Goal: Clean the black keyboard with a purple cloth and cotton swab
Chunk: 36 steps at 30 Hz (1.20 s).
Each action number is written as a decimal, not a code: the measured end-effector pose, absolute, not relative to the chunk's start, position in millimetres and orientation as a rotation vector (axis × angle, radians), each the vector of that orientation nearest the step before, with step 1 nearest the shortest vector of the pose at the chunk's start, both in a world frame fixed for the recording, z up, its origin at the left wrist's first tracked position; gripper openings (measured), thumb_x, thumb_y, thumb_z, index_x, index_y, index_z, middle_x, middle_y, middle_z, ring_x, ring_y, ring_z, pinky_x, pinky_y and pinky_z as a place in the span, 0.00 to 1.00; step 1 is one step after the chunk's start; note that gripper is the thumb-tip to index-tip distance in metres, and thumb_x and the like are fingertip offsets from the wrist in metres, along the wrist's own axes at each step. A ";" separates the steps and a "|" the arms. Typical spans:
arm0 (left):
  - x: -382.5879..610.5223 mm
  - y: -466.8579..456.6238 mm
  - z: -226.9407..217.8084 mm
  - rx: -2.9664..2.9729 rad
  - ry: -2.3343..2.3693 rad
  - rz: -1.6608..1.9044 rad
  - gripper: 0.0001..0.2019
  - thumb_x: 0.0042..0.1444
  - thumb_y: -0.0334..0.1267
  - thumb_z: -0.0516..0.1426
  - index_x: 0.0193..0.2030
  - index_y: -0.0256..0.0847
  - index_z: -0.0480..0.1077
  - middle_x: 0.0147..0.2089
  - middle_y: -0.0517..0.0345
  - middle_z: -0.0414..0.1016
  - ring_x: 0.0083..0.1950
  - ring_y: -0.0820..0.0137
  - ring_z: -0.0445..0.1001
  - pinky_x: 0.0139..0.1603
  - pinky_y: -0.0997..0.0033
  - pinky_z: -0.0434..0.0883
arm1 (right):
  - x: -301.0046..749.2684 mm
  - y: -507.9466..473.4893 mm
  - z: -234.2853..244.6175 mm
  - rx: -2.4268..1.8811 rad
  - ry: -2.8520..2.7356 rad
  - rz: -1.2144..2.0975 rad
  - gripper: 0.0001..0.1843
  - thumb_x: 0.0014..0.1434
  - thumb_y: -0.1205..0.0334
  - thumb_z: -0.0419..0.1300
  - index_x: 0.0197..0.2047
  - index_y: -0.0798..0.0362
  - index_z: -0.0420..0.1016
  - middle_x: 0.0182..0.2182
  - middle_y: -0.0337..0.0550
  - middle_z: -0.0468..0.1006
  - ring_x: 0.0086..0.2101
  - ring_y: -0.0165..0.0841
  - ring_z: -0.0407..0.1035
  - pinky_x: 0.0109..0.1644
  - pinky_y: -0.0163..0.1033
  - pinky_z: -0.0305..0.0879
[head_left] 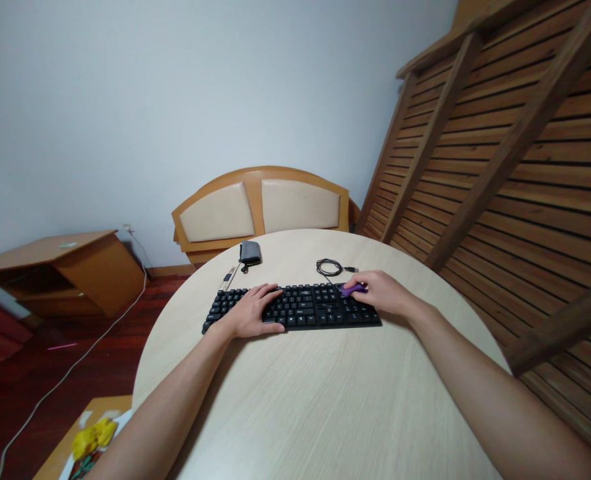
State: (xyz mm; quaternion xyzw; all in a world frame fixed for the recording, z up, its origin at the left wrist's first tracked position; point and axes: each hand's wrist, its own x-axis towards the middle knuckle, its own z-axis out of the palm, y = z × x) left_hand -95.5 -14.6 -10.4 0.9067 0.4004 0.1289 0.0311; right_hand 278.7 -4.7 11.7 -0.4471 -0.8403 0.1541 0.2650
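A black keyboard (300,308) lies flat across the round table. My left hand (252,312) rests on its left half, fingers spread over the keys and thumb along the front edge. Over the number pad at the right end is my right hand (382,292), its fingers closed on a small purple lump (354,290) that touches the keys. Its exact kind is too small to make out. Behind the keyboard lies a coiled black USB cable (329,268), its plug pointing right.
On the pale round table (325,400), a dark grey pouch (250,253) and a thin pale strip with a dark piece (229,275) lie at the back left. A wooden headboard (258,207) stands behind. Slatted wood panels (475,167) lean at the right; a low cabinet (100,273) is left.
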 end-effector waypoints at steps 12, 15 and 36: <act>-96.2 -13.4 -11.9 2.796 1.230 0.419 0.47 0.50 0.68 0.61 0.70 0.41 0.60 0.72 0.42 0.58 0.72 0.47 0.56 0.71 0.44 0.56 | 268.7 5.9 -7.9 -1.138 -2.300 0.256 0.13 0.60 0.70 0.58 0.42 0.45 0.80 0.43 0.37 0.83 0.44 0.38 0.76 0.52 0.43 0.69; -95.8 -13.3 -12.1 2.801 1.231 0.416 0.47 0.50 0.68 0.61 0.70 0.41 0.60 0.72 0.42 0.58 0.72 0.47 0.57 0.71 0.44 0.57 | 266.9 7.1 -11.4 -1.168 -2.289 0.232 0.13 0.60 0.71 0.58 0.43 0.46 0.79 0.44 0.39 0.83 0.45 0.38 0.76 0.51 0.43 0.69; -96.4 -13.1 -11.6 2.810 1.238 0.394 0.47 0.51 0.69 0.60 0.70 0.39 0.60 0.72 0.42 0.57 0.72 0.49 0.57 0.72 0.46 0.56 | 281.5 6.5 -3.1 -1.196 -2.301 0.374 0.17 0.60 0.73 0.53 0.47 0.48 0.75 0.45 0.42 0.81 0.45 0.36 0.74 0.50 0.40 0.66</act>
